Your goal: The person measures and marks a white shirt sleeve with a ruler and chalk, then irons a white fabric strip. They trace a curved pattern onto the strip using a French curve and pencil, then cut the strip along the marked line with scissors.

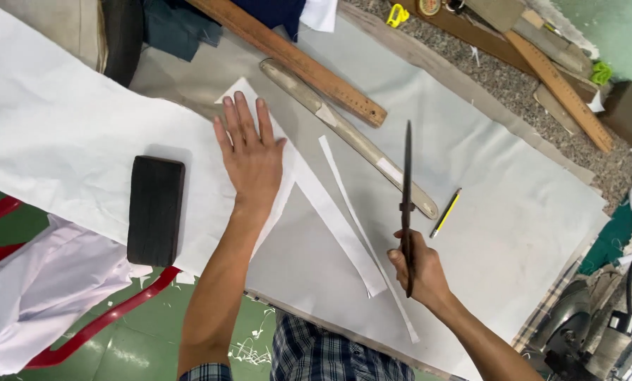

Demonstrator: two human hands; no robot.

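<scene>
We see a tailoring workshop, white cloth (62,141) spread over our cutting desk (513,204), 2 long wooden rulers (295,60), a curved pattern ruler (344,130), shears (406,204), pencil (446,213), fabric offcuts on the green floor (140,346), a sewing machine (577,331) at the desk's corner

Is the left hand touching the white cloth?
Touching. The head view shows the left hand lying flat, palm down, on the white cloth.
</scene>
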